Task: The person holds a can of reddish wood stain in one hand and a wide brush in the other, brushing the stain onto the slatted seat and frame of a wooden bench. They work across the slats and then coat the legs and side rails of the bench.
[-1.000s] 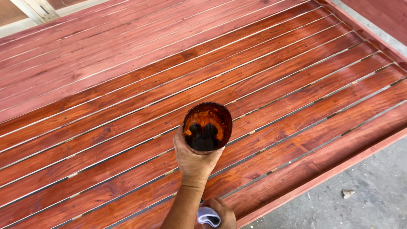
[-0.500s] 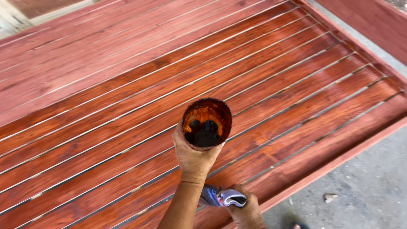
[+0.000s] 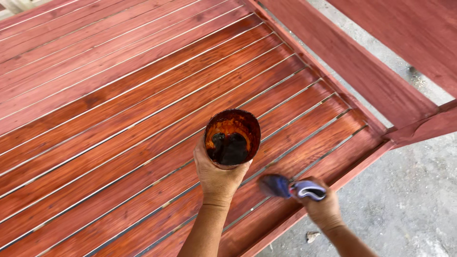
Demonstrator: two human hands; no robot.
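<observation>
Head view, items listed by size. Slatted wooden panel (image 3: pixel 143 109): reddish-brown boards laid side by side with pale gaps between them, filling most of the frame, grain showing through a stained finish; a raised frame rail (image 3: pixel 352 76) runs along its far right edge. Concrete floor (image 3: pixel 409 204): grey, beyond the panel's lower right corner. Tin can (image 3: pixel 232 138): round, open-topped, its inside coated orange-brown with a dark pool of stain at the bottom, held upright above the slats. Left hand (image 3: pixel 216 173): wrapped from below around the can's base, fingers closed firmly on it. Right hand (image 3: pixel 321 207): closed around the pale handle of a brush (image 3: pixel 290 187), whose dark, blurred head points toward the can and hangs just over the boards near the panel's lower edge. Step in hand, as judged: staining the slats, brush between loading and stroking. Next move would seem to call for steady, even contact along the grain, the can kept level to avoid spilling.
</observation>
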